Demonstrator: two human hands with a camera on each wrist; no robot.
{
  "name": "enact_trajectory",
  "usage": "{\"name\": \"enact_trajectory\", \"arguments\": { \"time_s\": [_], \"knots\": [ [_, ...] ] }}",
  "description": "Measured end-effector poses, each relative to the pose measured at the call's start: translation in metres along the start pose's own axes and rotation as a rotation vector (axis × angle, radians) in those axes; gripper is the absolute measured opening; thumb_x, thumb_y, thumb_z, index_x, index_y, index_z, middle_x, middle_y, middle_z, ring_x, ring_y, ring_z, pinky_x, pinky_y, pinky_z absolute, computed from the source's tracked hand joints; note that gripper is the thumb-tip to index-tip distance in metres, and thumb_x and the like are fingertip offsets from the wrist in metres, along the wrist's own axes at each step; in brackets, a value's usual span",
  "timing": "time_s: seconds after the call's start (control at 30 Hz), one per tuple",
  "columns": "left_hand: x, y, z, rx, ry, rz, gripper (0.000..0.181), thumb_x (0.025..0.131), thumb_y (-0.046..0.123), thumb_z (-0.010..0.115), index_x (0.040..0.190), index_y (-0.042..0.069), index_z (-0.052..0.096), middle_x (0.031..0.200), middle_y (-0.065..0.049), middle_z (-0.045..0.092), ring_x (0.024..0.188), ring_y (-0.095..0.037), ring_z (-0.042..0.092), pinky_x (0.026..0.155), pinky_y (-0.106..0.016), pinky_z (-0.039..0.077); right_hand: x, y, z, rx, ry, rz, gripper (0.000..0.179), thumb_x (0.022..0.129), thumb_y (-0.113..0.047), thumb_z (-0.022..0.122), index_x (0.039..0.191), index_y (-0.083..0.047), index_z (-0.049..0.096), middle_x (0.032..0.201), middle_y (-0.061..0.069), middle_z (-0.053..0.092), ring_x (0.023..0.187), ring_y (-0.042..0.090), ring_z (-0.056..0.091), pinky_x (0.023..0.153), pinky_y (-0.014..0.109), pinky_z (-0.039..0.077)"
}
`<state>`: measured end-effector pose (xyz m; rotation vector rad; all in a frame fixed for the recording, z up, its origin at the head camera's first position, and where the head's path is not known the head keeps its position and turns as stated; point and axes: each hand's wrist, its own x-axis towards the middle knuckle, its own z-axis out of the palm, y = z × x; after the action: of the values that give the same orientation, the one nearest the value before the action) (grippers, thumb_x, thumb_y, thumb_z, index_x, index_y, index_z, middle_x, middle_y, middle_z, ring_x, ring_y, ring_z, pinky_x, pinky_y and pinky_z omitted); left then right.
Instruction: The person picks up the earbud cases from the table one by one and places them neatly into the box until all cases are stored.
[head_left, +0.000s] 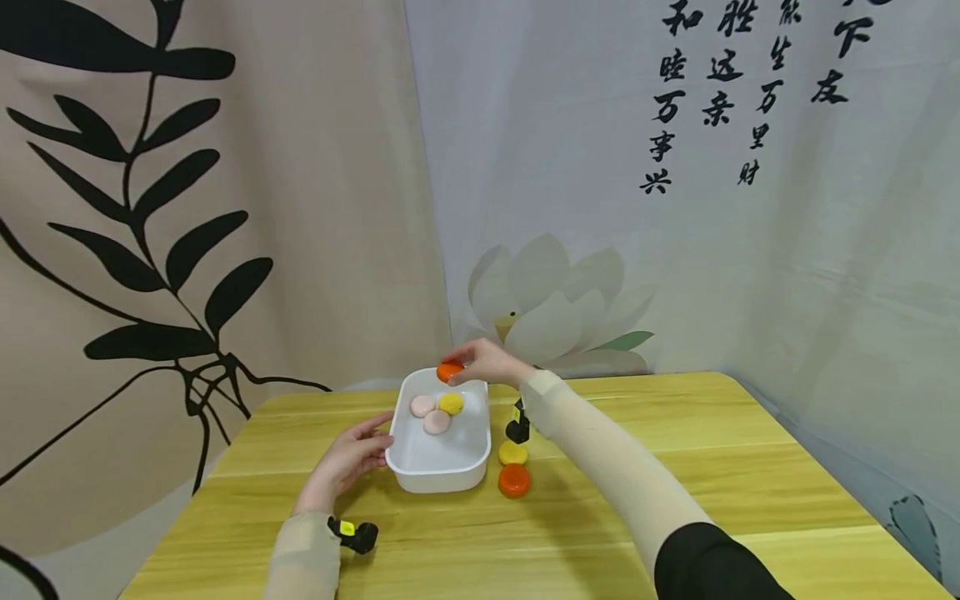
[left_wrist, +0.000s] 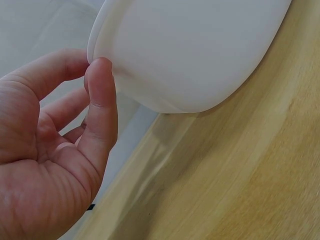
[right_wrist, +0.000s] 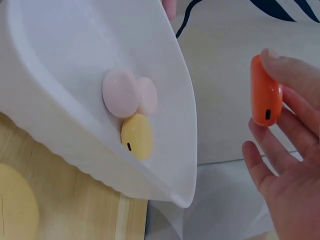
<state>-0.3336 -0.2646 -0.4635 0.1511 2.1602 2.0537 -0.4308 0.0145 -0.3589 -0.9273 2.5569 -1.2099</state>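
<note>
Over the far end of a white plastic tub [head_left: 438, 457], my right hand [head_left: 491, 363] pinches a rounded orange disc [right_wrist: 266, 92] between thumb and fingers. A small dark slot shows on the disc's side. My left hand [head_left: 354, 457] holds the tub's left rim between thumb and forefinger, seen close in the left wrist view. Inside the tub lie two pale pink discs [right_wrist: 120, 93] and a yellow disc [head_left: 450, 403], close together. The yellow one also bears a dark slot.
On the wooden table [head_left: 637, 433], right of the tub, lie another yellow disc [head_left: 513, 452] and another orange disc [head_left: 513, 481], one in front of the other. A printed curtain [head_left: 345, 208] hangs behind the table's far edge.
</note>
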Motion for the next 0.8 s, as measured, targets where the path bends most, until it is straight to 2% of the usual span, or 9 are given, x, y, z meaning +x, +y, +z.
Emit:
{"name": "enact_trajectory", "arguments": {
  "time_s": [0.53,0.8],
  "knots": [
    [0.000,-0.001,0.001,0.011,0.022,-0.007,0.055,0.095,0.003,0.057,0.147,0.001,0.038,0.110,-0.025,0.055,0.073,-0.016,0.060,0.070,-0.028,0.055,0.009,-0.002,0.012,-0.029,-0.019,-0.034,0.042,0.082,-0.019,0.079,0.122,-0.015,0.069,0.119,-0.002,0.066,0.113,0.015,0.057,0.098,0.031,0.044],
    [0.000,0.000,0.001,0.005,0.011,-0.002,0.056,0.095,0.004,0.058,0.147,0.000,0.037,0.107,-0.022,0.056,0.071,-0.014,0.059,0.068,-0.025,0.054,0.013,-0.001,0.019,-0.002,-0.047,0.005,0.043,0.082,-0.019,0.078,0.124,-0.013,0.067,0.121,-0.001,0.065,0.114,0.017,0.057,0.098,0.033,0.044]
  ]
}}
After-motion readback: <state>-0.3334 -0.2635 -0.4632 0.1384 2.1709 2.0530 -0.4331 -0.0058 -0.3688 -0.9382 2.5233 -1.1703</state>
